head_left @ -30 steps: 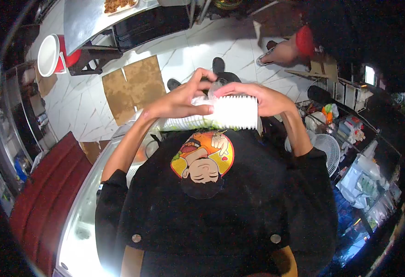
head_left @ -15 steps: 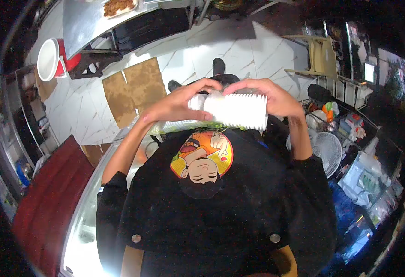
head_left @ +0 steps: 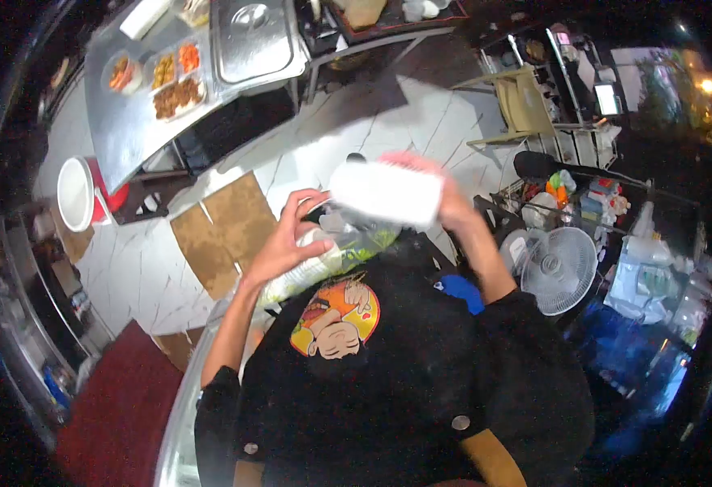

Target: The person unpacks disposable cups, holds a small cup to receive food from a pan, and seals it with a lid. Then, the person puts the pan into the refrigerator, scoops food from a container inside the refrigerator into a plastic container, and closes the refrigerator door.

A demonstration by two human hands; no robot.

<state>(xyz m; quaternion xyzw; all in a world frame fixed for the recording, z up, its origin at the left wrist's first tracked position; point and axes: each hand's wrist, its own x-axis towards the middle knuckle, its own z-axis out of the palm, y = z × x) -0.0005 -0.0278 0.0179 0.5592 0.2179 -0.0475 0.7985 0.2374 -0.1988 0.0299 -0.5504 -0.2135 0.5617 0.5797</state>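
Note:
My right hand (head_left: 451, 199), blurred by motion, is closed on a stack of white ribbed cups or lids (head_left: 388, 191) in front of my chest. To its left, my left hand (head_left: 287, 243) has its thumb and fingers spread apart, beside a clear plastic sleeve with green print (head_left: 356, 247). The sleeve lies against my black apron, with more white pieces (head_left: 303, 272) inside its left part. The stack is above the sleeve, outside it.
A steel table (head_left: 112, 122) at the upper left carries food trays (head_left: 179, 99) and a metal lid (head_left: 254, 40). Below it are a red and white bucket (head_left: 76, 195) and cardboard (head_left: 222, 231) on the floor. At right are a fan (head_left: 563, 270), a chair (head_left: 526, 101) and plastic bags (head_left: 644, 280).
The white stack has lifted away from the sleeve in my right hand. My left hand has moved down and left and opened. The view has shifted, showing more of the steel table.

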